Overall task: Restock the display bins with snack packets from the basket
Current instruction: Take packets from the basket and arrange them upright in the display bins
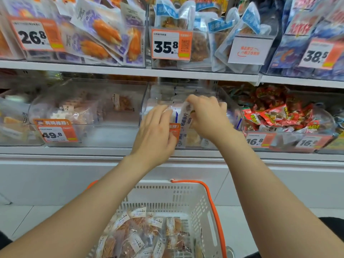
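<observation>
Pinching a half-hidden packet (183,119) — right hand (206,116); left hand (154,135) covering tag (175,131).

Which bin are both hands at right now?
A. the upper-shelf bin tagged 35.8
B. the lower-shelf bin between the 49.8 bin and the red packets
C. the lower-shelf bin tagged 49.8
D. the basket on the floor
B: the right hand grips a white packet at that middle bin, and the left hand reaches to the same bin with straight fingers, just beside the packet.
</observation>
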Motion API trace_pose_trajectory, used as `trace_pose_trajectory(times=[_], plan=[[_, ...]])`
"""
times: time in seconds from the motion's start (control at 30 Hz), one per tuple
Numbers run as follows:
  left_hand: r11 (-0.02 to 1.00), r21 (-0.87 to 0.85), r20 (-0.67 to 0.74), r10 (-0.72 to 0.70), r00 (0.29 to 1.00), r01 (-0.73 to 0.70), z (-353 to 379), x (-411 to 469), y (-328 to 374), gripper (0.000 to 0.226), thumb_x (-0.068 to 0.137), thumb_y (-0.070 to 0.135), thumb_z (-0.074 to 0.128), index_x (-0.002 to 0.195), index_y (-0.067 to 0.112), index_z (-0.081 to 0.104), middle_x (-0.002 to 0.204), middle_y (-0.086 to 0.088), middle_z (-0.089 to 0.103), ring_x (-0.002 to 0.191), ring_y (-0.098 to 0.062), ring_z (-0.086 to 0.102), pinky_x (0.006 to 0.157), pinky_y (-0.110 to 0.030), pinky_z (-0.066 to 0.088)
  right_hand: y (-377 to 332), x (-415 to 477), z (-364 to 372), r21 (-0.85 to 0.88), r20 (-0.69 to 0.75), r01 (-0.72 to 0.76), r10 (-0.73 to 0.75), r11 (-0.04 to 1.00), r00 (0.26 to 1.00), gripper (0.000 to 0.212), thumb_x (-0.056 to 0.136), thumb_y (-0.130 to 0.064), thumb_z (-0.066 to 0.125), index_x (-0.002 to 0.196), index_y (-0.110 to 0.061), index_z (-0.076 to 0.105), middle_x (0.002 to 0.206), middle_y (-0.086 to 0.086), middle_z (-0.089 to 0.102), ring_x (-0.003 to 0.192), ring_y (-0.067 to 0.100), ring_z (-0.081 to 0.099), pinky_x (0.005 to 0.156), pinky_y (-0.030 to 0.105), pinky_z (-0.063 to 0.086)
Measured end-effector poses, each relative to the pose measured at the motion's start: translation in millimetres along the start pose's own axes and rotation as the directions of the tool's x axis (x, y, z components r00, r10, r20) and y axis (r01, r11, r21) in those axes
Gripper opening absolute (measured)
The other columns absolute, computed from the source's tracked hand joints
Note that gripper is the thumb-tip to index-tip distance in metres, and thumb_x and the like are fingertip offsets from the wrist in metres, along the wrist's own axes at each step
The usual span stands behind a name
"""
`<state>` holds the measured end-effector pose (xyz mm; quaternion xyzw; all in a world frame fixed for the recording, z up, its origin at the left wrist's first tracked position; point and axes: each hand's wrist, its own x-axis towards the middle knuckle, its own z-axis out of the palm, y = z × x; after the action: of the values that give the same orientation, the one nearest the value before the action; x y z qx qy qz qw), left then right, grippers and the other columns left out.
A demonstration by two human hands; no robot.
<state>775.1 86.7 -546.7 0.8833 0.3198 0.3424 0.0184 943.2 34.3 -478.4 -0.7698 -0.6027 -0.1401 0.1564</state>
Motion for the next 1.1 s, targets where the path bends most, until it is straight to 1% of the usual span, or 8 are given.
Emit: trace_pose_trajectory(times=[0.2,0.43,0.6,0.67,0.73,0.83,0.93,1.1], plan=[[0.977,0.213,0.236,-0.027,0.971,-0.024,12.2,38.6,-4.1,0.089,0.09,0.046,0.046,0.165,0.007,0.017,0.173,-0.014,0.012,0.161,-0.031,0.002,0.13,-0.047,-0.001,20.6,-1.3,49.8,0.001,0.008,0.14,-0.14,0.99,0.99,0.051,0.1,-0.02,0.05,0.15,-0.023,0.043,0.145,0.007,0.049,0.136,0.031,0.045,0.116,0.059,0.027],[0.945,0.319,0.333,-0.037,0.942,-0.076,23.3,46.5,-8.1,0.087,0.077,0.047,0.039,0.157,0.013,0.033,0.16,-0.009,0.039,0.146,-0.033,0.036,0.122,-0.049,0.024,26.0,-10.6,71.1,-0.124,0.063,0.212,-0.206,0.969,0.977,0.069,0.099,-0.034,0.039,0.163,-0.012,0.024,0.167,0.016,0.028,0.157,0.036,0.018,0.128,0.056,0.008],[0.942,0.315,0.41,-0.027,0.912,-0.114,22.4,50.1,-11.9,0.094,0.078,0.045,0.05,0.161,0.011,0.021,0.166,-0.011,0.029,0.153,-0.033,0.025,0.126,-0.051,0.018,26.0,-19.1,77.5,-0.053,0.006,0.067,-0.067,0.996,0.998,0.086,0.086,-0.042,0.024,0.166,-0.012,0.011,0.17,0.024,0.012,0.159,0.04,0.004,0.127,0.058,0.002],[0.973,0.217,0.36,-0.005,0.933,-0.079,19.6,45.4,-12.8,0.092,0.083,0.037,0.053,0.164,0.01,0.018,0.169,-0.012,0.024,0.157,-0.034,0.018,0.129,-0.05,0.012,20.5,-24.6,77.0,0.005,-0.05,0.068,-0.068,0.998,0.996,0.085,0.087,-0.035,0.033,0.165,-0.01,0.012,0.17,0.024,0.008,0.159,0.04,0.001,0.128,0.057,0.005],[0.991,0.105,0.199,0.062,0.978,-0.084,15.1,33.3,-14.2,0.085,0.083,0.029,0.049,0.162,0.007,0.025,0.167,-0.014,0.029,0.157,-0.033,0.021,0.129,-0.049,0.016,11.4,-33.7,77.0,0.054,-0.207,0.072,-0.059,0.996,0.977,0.073,0.086,-0.022,0.043,0.156,-0.006,0.035,0.163,0.027,0.025,0.154,0.045,0.018,0.125,0.056,0.018],[0.972,0.069,-0.064,0.228,0.971,-0.224,12.9,3.4,-21.7,0.062,0.08,0.012,0.053,0.141,0.004,0.053,0.143,-0.013,0.052,0.134,-0.033,0.048,0.112,-0.045,0.039,-10.0,-52.7,90.8,0.101,-0.44,0.119,-0.063,0.988,0.896,0.036,0.079,-0.01,0.051,0.114,-0.008,0.062,0.118,0.018,0.054,0.106,0.038,0.05,0.088,0.046,0.041],[0.964,0.074,-0.05,0.258,0.965,-0.254,21.9,-37.1,-40.8,0.038,0.075,0.002,0.062,0.112,0.008,0.062,0.115,-0.009,0.056,0.099,-0.031,0.055,0.082,-0.043,0.046,-28.7,-70.6,127.0,0.204,-0.281,0.22,-0.158,0.954,0.947,0.02,0.076,-0.01,0.045,0.09,-0.011,0.06,0.092,0.009,0.05,0.081,0.031,0.045,0.067,0.04,0.032],[0.998,0.032,0.375,0.042,0.926,-0.058,49.8,-108.9,-90.0,0.01,0.089,0.014,0.056,0.093,0.022,0.06,0.093,0.005,0.056,0.081,-0.02,0.053,0.066,-0.035,0.041,-49.1,-108.9,181.1,0.258,0.274,0.248,-0.317,0.934,0.908,0.017,0.09,-0.009,0.055,0.096,-0.01,0.071,0.094,0.011,0.061,0.085,0.035,0.057,0.071,0.041,0.045]])
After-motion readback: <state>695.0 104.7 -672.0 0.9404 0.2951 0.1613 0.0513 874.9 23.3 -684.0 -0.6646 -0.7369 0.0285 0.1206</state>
